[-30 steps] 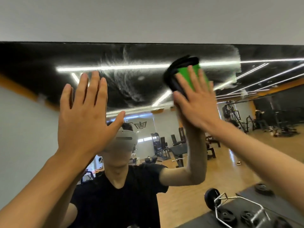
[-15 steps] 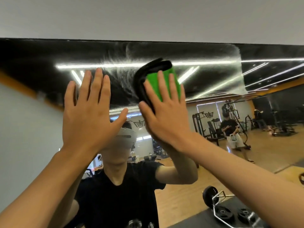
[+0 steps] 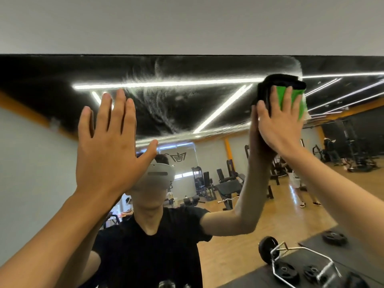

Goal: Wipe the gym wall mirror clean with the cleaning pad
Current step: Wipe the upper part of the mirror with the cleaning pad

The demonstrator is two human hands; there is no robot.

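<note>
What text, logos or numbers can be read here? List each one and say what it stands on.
No readable words or numbers.
An emblem on the far wall, seen reflected in the mirror: a dark logo shape, no letters legible.
Weight plates in the reflection: any markings too small and blurred to read.
The pad under the right hand: no label visible.

I see the mirror (image 3: 187,104) straight ahead, filling the wall below a bare strip. My left hand (image 3: 108,148) lies flat on it at left; well to the right and higher, my right hand (image 3: 278,125) presses the cleaning pad (image 3: 291,94) against the glass.
</note>
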